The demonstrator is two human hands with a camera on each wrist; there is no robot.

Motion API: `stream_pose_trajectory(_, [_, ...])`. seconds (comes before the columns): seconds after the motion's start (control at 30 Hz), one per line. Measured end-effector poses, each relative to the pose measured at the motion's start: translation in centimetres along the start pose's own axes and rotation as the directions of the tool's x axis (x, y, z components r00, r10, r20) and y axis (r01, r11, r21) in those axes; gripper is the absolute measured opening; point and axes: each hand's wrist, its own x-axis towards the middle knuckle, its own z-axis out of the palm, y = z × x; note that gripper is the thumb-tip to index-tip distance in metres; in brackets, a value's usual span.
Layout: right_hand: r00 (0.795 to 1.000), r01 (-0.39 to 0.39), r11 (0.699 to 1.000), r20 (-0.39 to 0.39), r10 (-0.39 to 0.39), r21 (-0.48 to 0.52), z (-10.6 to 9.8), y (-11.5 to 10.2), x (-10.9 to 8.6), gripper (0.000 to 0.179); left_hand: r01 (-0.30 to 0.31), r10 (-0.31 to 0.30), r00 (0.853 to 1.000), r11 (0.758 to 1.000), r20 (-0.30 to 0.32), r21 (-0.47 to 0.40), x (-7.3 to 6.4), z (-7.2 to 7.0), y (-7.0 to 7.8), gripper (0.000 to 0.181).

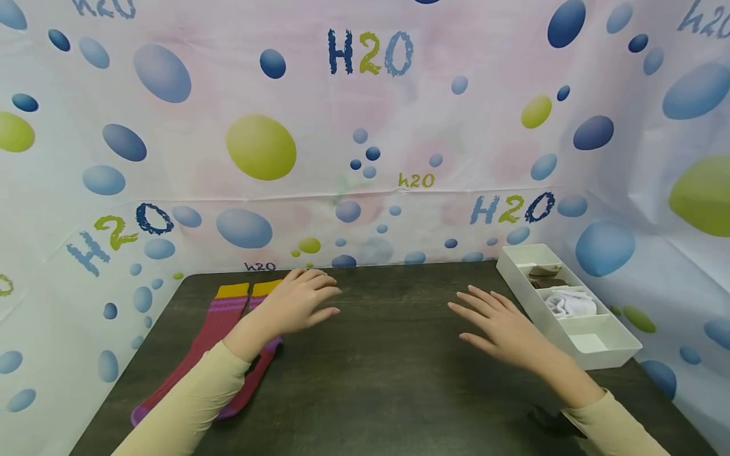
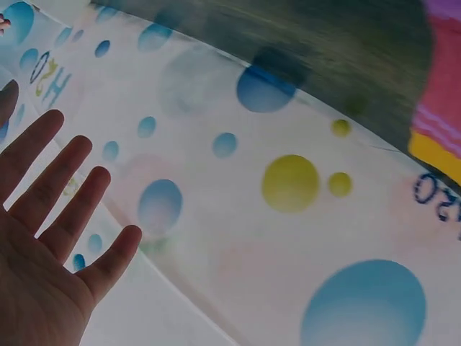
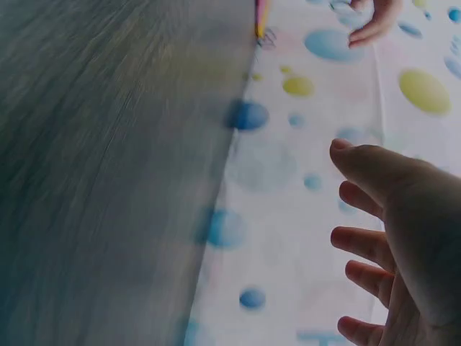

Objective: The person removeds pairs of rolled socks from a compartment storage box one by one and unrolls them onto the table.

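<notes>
1. Bubble-printed "H2O" sheeting (image 1: 371, 158) walls in a dark wood-grain surface (image 1: 388, 354).
2. Maroon socks (image 1: 219, 323) lie along the surface's left edge; above it, the left hand (image 1: 305, 301) hovers, grip spread.
3. The right hand (image 1: 502, 326), grip likewise spread, hangs near a divided white box (image 1: 613, 356) along the right edge.

i read "h2o" repeated on the backdrop (image 1: 365, 107): big print (image 1: 370, 53) top centre, tilted print (image 1: 116, 232) left, another print (image 1: 511, 209) right, small green print (image 1: 416, 180) mid-frame, small dark print (image 1: 260, 266) left of centre, cropped prints (image 1: 102, 7) both upper corners.
</notes>
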Motion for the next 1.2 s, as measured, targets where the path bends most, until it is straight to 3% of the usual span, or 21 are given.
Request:
stream_pose_trajectory(0.2, [0.988,-0.095,0.995,-0.117,0.097,0.024,-1.8,1.4,-3.6,0.066,-0.043,0.043,0.999,0.999,-0.032,0.003,2.7,0.4,0.4,0.036])
stream_pose_trajectory(0.33, [0.973,-0.149,0.988,-0.174,0.152,0.031,-2.6,2.7,-5.4,0.059,-0.059,0.059,0.997,0.998,-0.05,-0.015,4.4,0.6,0.8,0.035])
stream_pose_trajectory(0.53, [0.934,-0.222,0.975,-0.285,0.215,0.008,-2.3,5.1,-8.7,0.047,-0.081,0.078,0.995,0.995,-0.068,-0.052,7.1,1.0,2.1,0.036])
stream_pose_trajectory(0.77, [0.901,-0.245,0.969,-0.375,0.217,-0.027,-1.8,6.9,-11.8,0.052,-0.103,0.096,0.992,0.991,-0.082,-0.084,10.1,1.7,3.8,0.036])
stream_pose_trajectory(0.93, [0.887,-0.276,0.961,-0.392,0.244,-0.027,-1.4,7.7,-13.0,0.032,-0.126,0.112,0.987,0.985,-0.113,-0.121,12.6,2.5,5.4,0.035])
stream_pose_trajectory(1.2, [0.894,-0.299,0.953,-0.363,0.262,-0.048,0.2,8.5,-13.5,0.028,-0.119,0.103,0.99,0.974,-0.092,-0.19,15.9,3.4,8.2,0.036])
